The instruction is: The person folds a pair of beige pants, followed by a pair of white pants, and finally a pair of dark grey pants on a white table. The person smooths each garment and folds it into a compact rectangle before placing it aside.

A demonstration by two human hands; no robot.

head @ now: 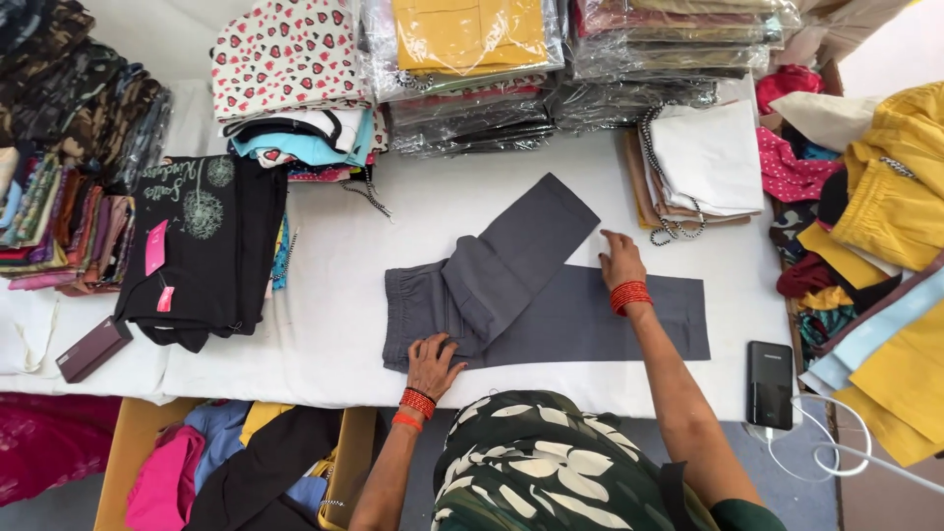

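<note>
Both hands, left hand [433, 359] and right hand [620, 261], press flat and open on soft, light grey trousers [551, 305] (limp cloth, probably best pinched at hem or waistband).

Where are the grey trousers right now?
In the head view, the grey trousers lie mid-table on the white cloth, left hand on the waist end, right hand on a leg.

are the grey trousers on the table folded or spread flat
Partly folded: one leg of the grey trousers lies doubled back diagonally, the other flat under the right hand.
</note>
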